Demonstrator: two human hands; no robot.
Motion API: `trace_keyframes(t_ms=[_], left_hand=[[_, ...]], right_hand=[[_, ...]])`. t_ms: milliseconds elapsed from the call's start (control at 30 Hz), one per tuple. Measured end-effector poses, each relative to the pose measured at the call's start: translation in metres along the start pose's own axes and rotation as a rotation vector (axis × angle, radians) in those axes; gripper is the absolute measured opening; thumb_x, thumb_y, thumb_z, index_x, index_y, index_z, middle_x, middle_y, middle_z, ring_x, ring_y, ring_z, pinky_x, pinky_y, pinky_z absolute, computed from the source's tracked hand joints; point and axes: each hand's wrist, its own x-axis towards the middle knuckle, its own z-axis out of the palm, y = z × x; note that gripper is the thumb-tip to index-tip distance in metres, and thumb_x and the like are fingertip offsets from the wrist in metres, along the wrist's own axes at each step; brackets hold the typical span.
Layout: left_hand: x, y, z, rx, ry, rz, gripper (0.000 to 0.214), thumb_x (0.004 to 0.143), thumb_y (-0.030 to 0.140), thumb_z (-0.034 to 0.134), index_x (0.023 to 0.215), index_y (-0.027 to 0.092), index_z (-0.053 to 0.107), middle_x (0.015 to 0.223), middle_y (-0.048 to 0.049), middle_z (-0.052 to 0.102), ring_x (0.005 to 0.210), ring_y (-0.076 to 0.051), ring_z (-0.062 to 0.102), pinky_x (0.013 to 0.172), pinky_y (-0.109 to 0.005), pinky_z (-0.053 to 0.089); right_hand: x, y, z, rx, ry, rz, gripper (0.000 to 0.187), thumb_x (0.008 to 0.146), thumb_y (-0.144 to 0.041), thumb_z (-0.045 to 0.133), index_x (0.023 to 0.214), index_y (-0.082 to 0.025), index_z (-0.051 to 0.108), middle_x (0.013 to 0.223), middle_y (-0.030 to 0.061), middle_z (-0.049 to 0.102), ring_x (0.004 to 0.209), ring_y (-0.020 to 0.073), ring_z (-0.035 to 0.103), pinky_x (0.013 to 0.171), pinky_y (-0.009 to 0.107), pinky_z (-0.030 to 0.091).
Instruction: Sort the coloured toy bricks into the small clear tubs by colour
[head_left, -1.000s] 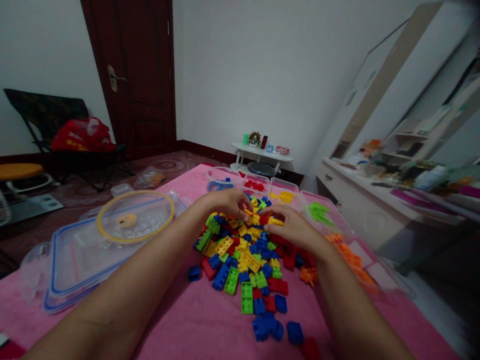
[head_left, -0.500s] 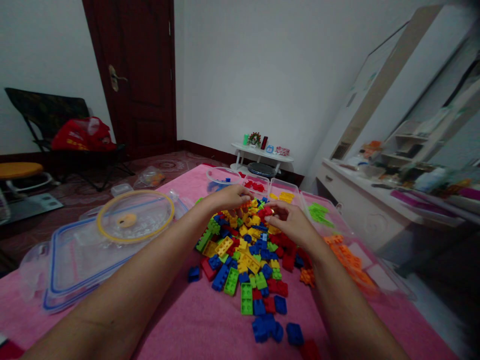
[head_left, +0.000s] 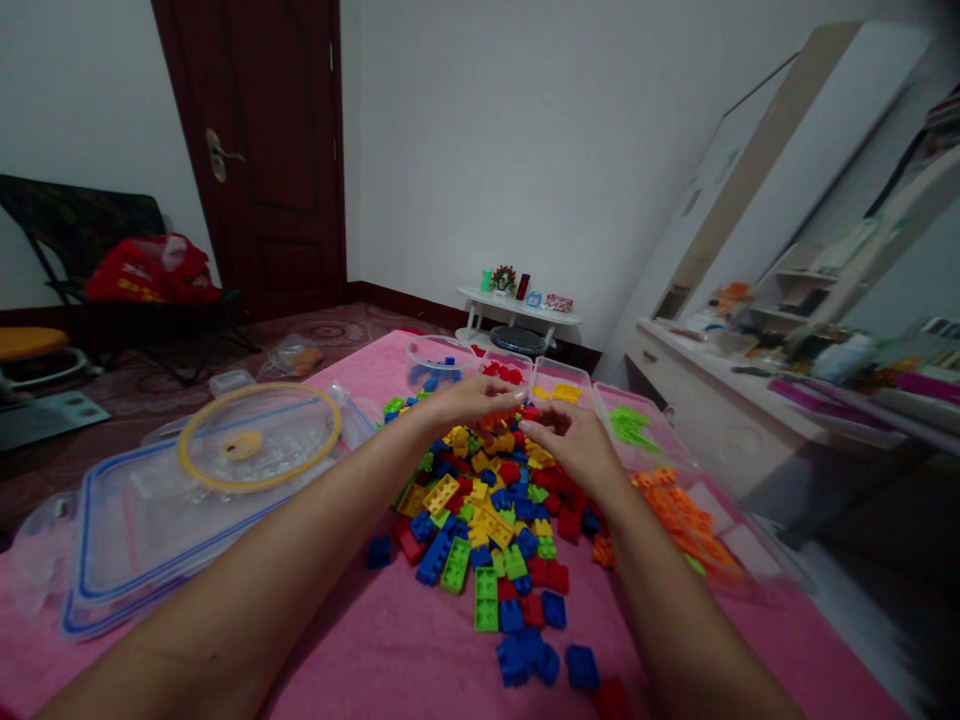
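A heap of toy building blocks (head_left: pixel 487 510) in red, yellow, blue and green lies in front of me. Over its far part, my left hand (head_left: pixel 484 400) is bent palm down, with orange blocks (head_left: pixel 493 424) showing under its fingers. Close beside it, my right hand (head_left: pixel 576 438) curls its thumb and fingers round a small red block (head_left: pixel 530 411), partly hidden. The fingertips of both hands nearly meet.
Clear containers beyond the heap hold blue blocks (head_left: pixel 439 372), red blocks (head_left: pixel 504 373), yellow blocks (head_left: pixel 559 393), green blocks (head_left: pixel 631 426) and orange blocks (head_left: pixel 682 515). Clear lids (head_left: pixel 150 550) lie at left on the pink cloth (head_left: pixel 375 640). A white dresser (head_left: pixel 720 400) stands at right.
My left hand has shifted right, toward my right hand, and its fingers have straightened somewhat. The red block in my right hand is now more covered. The view has turned slightly right.
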Motion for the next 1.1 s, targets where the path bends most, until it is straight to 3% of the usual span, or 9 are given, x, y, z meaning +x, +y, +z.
trace_keyframes(t_ms=[200,367,600,767,867,1000,1100], left_hand=[[-0.001,0.0,0.004,-0.176,-0.086,0.018,0.049,0.076,0.055,0.063,0.1,0.013,0.065,0.089,-0.0054,0.063,0.076,-0.012,0.059,0.061,-0.021,0.049],[0.001,-0.001,0.004,-0.218,-0.057,-0.022,0.041,0.076,0.046,0.066,0.099,0.012,0.065,0.086,-0.0056,0.065,0.07,-0.01,0.059,0.058,-0.019,0.045],[0.006,-0.014,-0.001,0.163,-0.005,0.021,0.033,0.07,0.025,0.071,0.101,0.013,0.069,0.087,-0.0043,0.071,0.074,-0.015,0.062,0.063,-0.023,0.047],[0.005,-0.009,0.002,0.41,0.01,0.084,0.043,0.069,0.026,0.072,0.11,0.014,0.067,0.104,-0.0088,0.071,0.093,-0.02,0.065,0.078,-0.028,0.048],[0.004,-0.003,0.019,0.589,0.085,0.231,0.035,0.075,0.026,0.067,0.109,0.016,0.068,0.109,-0.0087,0.069,0.097,-0.02,0.063,0.085,-0.03,0.046],[0.0,-0.001,0.064,0.94,0.059,0.461,0.024,0.078,0.028,0.063,0.099,0.017,0.071,0.103,-0.0103,0.068,0.102,-0.024,0.058,0.093,-0.037,0.041],[-0.002,-0.005,0.089,1.168,0.099,0.459,0.017,0.078,0.022,0.06,0.089,0.014,0.071,0.103,-0.0142,0.065,0.106,-0.029,0.054,0.099,-0.048,0.035]], right_hand=[[0.0,0.002,0.001,-0.032,0.052,-0.005,0.023,0.072,-0.035,0.064,0.084,-0.015,0.065,0.075,0.003,0.065,0.063,0.0145,0.057,0.061,0.026,0.046],[0.0,0.002,0.001,-0.062,0.075,-0.002,0.023,0.072,-0.034,0.063,0.085,-0.015,0.067,0.076,0.0036,0.066,0.061,0.0141,0.056,0.059,0.026,0.045],[0.004,0.007,-0.014,-0.018,0.197,0.034,0.027,0.069,-0.038,0.065,0.081,-0.014,0.066,0.075,0.0051,0.066,0.064,0.0159,0.058,0.06,0.027,0.046],[0.004,0.005,-0.035,0.0,0.124,0.113,0.031,0.065,-0.04,0.068,0.08,-0.013,0.066,0.072,0.006,0.067,0.063,0.0173,0.06,0.058,0.029,0.047],[0.002,0.004,-0.049,0.019,0.069,0.159,0.034,0.064,-0.042,0.069,0.079,-0.012,0.066,0.067,0.005,0.065,0.058,0.0165,0.059,0.054,0.028,0.047],[0.001,0.005,-0.06,0.006,0.152,0.171,0.037,0.063,-0.042,0.071,0.083,-0.012,0.066,0.067,0.0045,0.065,0.059,0.0162,0.061,0.054,0.027,0.048],[0.001,0.003,-0.06,0.022,0.162,0.175,0.036,0.063,-0.042,0.071,0.084,-0.012,0.066,0.069,0.005,0.065,0.059,0.0159,0.061,0.054,0.027,0.049]])
